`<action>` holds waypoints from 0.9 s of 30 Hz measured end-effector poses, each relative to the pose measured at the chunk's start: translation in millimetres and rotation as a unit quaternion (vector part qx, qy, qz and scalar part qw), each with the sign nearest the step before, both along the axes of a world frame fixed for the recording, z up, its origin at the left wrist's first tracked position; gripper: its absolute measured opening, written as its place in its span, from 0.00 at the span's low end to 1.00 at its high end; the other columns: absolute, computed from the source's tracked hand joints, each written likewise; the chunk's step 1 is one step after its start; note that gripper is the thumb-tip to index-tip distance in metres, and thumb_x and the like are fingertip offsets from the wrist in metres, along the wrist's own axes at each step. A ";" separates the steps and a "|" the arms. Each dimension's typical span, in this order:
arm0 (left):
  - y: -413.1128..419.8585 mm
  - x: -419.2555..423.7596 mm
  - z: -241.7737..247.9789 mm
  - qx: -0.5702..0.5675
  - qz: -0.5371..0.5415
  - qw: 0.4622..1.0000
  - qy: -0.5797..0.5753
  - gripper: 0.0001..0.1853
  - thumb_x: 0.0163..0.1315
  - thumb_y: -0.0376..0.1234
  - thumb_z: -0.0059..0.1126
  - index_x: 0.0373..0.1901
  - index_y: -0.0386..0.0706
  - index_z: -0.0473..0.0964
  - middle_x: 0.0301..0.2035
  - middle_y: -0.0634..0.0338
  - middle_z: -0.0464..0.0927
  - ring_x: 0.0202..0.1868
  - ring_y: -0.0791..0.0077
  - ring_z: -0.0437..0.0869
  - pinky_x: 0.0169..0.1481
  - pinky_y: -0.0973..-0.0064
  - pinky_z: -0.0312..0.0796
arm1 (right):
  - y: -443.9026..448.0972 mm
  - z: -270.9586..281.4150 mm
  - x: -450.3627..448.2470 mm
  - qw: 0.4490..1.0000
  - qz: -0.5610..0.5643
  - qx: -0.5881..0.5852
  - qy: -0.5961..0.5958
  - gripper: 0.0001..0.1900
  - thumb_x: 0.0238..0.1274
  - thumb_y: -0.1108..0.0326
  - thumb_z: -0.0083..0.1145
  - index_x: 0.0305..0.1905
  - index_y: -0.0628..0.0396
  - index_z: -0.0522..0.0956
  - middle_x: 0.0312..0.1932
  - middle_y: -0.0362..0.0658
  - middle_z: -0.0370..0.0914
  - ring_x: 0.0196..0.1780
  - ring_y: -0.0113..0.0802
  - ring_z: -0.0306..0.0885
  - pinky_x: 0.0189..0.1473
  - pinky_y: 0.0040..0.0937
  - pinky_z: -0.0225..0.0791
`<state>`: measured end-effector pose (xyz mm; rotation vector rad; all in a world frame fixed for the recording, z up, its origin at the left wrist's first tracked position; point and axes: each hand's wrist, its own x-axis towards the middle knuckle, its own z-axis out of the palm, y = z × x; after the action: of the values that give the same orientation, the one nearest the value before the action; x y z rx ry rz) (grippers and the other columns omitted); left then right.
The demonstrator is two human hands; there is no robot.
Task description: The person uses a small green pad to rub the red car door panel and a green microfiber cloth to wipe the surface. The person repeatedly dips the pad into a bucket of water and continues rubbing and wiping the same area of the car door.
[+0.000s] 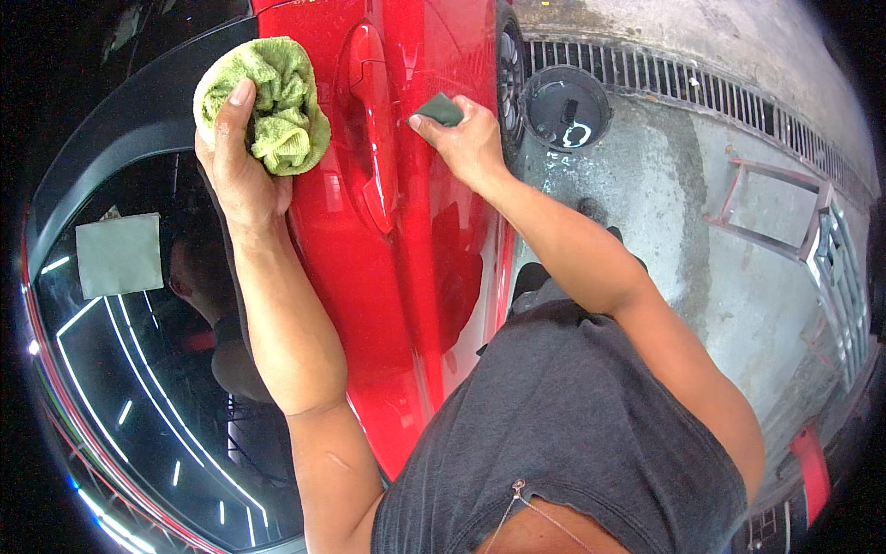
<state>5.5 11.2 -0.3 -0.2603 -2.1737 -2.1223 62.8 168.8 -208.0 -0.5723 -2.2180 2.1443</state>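
Observation:
A bunched yellow-green microfibre cloth (284,104) is gripped in my left hand (239,166), thumb pressed over its folds, in front of the car's window edge. My right hand (471,142) pinches a small dark green-grey piece, apparently sandpaper (441,111), between thumb and fingers. That piece is at the red car door (429,208), to the right of the door handle (374,131). Whether it touches the paint is hard to tell. On the dark side window (201,277) a larger grey-green square sheet (119,255) lies flat against the glass.
A black bucket (566,107) of liquid with a dark block-shaped object stands by the car's wheel (511,69). Behind it runs a metal drain grate (664,83) in the wet concrete floor (637,173). A metal step stool (817,215) is at the right.

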 end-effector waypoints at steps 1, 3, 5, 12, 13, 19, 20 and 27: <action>0.3 0.0 0.0 -0.002 0.001 1.000 0.000 0.22 0.73 0.38 0.65 0.60 0.31 0.80 0.48 0.48 0.90 0.47 0.62 0.95 0.52 0.65 0.89 | 0.1 0.6 0.5 1.000 -0.003 -0.003 0.011 0.23 0.61 0.50 0.82 0.42 0.60 0.87 0.36 0.51 0.91 0.40 0.38 0.89 0.48 0.40 0.79; 0.4 0.6 -0.9 0.000 0.007 1.000 0.001 0.22 0.73 0.38 0.65 0.60 0.31 0.80 0.48 0.48 0.90 0.46 0.62 0.95 0.52 0.65 0.89 | -0.4 1.6 5.1 1.000 0.004 0.012 -0.005 0.23 0.61 0.49 0.82 0.41 0.60 0.87 0.35 0.53 0.90 0.39 0.40 0.89 0.47 0.42 0.79; 0.1 0.3 -0.3 0.000 0.007 1.000 0.002 0.22 0.73 0.38 0.65 0.60 0.31 0.80 0.47 0.48 0.90 0.46 0.62 0.95 0.52 0.65 0.89 | -1.7 2.8 5.9 1.000 0.000 0.026 -0.004 0.23 0.61 0.49 0.82 0.39 0.60 0.86 0.34 0.53 0.89 0.38 0.41 0.89 0.47 0.43 0.78; 0.4 -2.4 -1.5 -0.005 0.006 1.000 0.016 0.21 0.74 0.37 0.64 0.60 0.30 0.81 0.47 0.48 0.90 0.46 0.62 0.95 0.52 0.65 0.89 | -6.3 6.4 2.2 0.999 0.000 0.033 -0.015 0.23 0.61 0.49 0.82 0.36 0.60 0.84 0.31 0.53 0.87 0.36 0.40 0.87 0.46 0.44 0.77; 0.4 -2.5 -1.5 -0.006 0.001 1.000 0.015 0.21 0.74 0.37 0.64 0.60 0.30 0.81 0.47 0.48 0.90 0.46 0.62 0.95 0.52 0.65 0.89 | -6.3 6.8 3.1 0.997 0.019 0.050 -0.058 0.23 0.61 0.49 0.82 0.36 0.60 0.84 0.31 0.53 0.87 0.36 0.39 0.87 0.46 0.44 0.77; 0.0 -0.8 -1.8 0.001 0.002 1.000 0.006 0.21 0.74 0.37 0.64 0.60 0.30 0.80 0.48 0.48 0.90 0.46 0.62 0.95 0.53 0.64 0.89 | -9.8 5.6 -1.9 0.999 0.012 0.005 -0.045 0.22 0.62 0.50 0.82 0.37 0.59 0.85 0.33 0.52 0.89 0.37 0.38 0.88 0.46 0.44 0.78; -0.2 -0.8 -1.8 0.000 -0.001 1.000 0.009 0.21 0.74 0.37 0.64 0.60 0.30 0.80 0.47 0.48 0.90 0.46 0.62 0.95 0.53 0.64 0.89 | -10.1 5.2 -2.4 1.000 -0.005 0.017 -0.006 0.22 0.62 0.50 0.82 0.38 0.59 0.85 0.33 0.52 0.89 0.38 0.38 0.88 0.46 0.44 0.78; -1.9 -1.6 -2.1 -0.005 0.000 1.000 -0.001 0.20 0.74 0.36 0.64 0.60 0.31 0.80 0.48 0.49 0.90 0.46 0.62 0.95 0.52 0.65 0.89 | -10.5 10.5 5.1 0.999 0.001 0.030 -0.026 0.25 0.61 0.46 0.82 0.39 0.60 0.86 0.32 0.53 0.89 0.36 0.39 0.88 0.44 0.43 0.77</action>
<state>3.9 9.3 -2.4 -0.2588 -2.1851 -2.1132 67.8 158.3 -197.6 -0.6299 -2.3017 2.0778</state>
